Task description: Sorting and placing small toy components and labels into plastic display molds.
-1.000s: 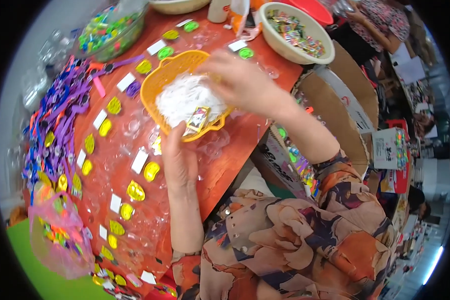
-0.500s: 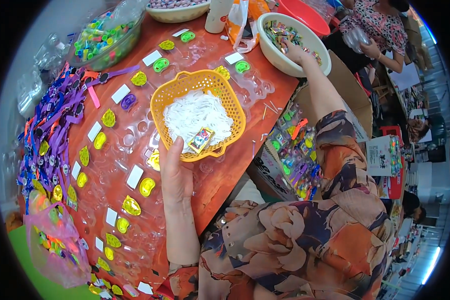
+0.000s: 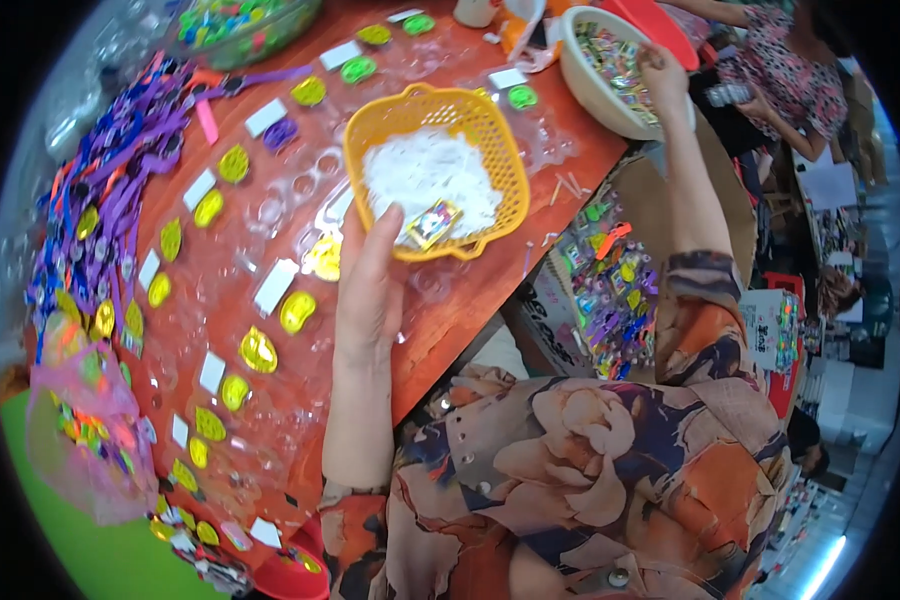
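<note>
My left hand (image 3: 370, 270) grips the near edge of a yellow-orange perforated plastic basket (image 3: 511, 180) and holds it above the table. White string-like pieces (image 3: 425, 175) fill the basket's bottom. On top of them, by my left thumb, lies a small yellow-edged picture packet (image 3: 434, 222). My right hand (image 3: 664, 78) is over the right side of a large white bowl (image 3: 592, 92), its fingers curled closed. Whatever they hold, if anything, is too small to tell. Many small colourful packets (image 3: 610, 62) lie in that bowl.
Clear plastic trays with yellow pieces (image 3: 297, 312) and white cards (image 3: 275, 286) cover the red table (image 3: 450, 310). Purple straps (image 3: 110, 190) heap at the left, above a pink bag (image 3: 90, 440). A carton of colourful toys (image 3: 615, 290) stands right; another person (image 3: 785, 85) sits beyond.
My right hand has risen from among the packets, its fingers now curled above the bowl. The left hand still holds the basket. The whole view has shifted a little.
</note>
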Available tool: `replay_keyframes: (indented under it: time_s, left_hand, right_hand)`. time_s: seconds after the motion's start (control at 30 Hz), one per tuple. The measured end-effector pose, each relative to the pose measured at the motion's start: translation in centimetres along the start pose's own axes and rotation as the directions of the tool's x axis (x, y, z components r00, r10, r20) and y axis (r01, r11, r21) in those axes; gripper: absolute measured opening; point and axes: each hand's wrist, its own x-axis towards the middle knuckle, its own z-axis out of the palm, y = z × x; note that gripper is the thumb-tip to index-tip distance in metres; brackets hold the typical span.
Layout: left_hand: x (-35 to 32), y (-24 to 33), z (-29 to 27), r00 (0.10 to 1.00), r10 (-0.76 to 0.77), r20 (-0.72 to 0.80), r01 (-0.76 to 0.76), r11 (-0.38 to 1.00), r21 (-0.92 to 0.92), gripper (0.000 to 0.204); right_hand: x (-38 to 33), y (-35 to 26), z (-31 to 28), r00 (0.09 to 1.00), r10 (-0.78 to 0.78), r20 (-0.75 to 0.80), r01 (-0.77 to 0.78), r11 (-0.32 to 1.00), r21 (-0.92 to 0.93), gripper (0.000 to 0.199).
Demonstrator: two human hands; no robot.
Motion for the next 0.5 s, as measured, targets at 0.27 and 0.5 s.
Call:
replay_keyframes:
  time_s: [0.27,0.5]
  left_hand:
    - [-0.4,0.1,-0.3,1.000,0.028,0.008,-0.029,0.999,0.031,0.052]
    - [-0.6,0.6,0.1,0.998,0.007,0.056,-0.003,0.998,-0.070,0.049]
  right_hand:
    - [-11.7,-29.9,-3.5,0.742,-0.341,0.578,0.005,0.864,0.503,0.037]
    - [-15.0,-34.4,-4.6,0.522,-0.505,0.688,0.289,0.863,0.415,0.069]
